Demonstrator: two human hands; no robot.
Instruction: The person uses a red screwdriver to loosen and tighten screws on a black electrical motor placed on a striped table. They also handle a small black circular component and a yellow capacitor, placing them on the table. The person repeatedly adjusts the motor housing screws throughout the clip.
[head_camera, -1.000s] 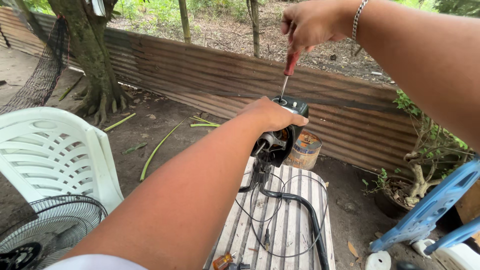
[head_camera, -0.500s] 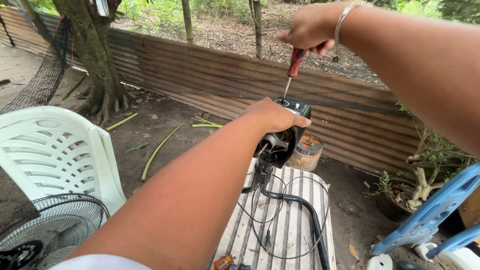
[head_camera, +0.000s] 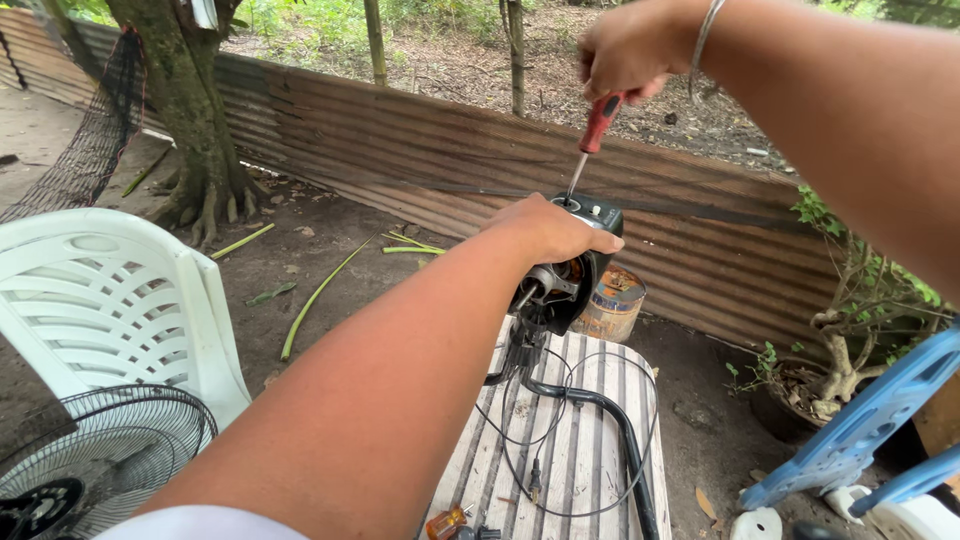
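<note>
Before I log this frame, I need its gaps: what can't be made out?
Head view only:
- Screwdriver tip: too small to see what it seats in on the motor housing.
- Housing's near side: covered by the left hand.
- Screwdriver handle top: wrapped by the right hand.
- Fan grille: cut off by the bottom edge.

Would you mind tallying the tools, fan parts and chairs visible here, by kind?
Screwdrivers: 2, a red-handled one in the right hand and an orange-handled one on the striped table.
Fan parts: 2, the black motor housing steadied by the left hand and a wire fan guard.
Chairs: 2, one white and one blue.
Total: 6
</note>
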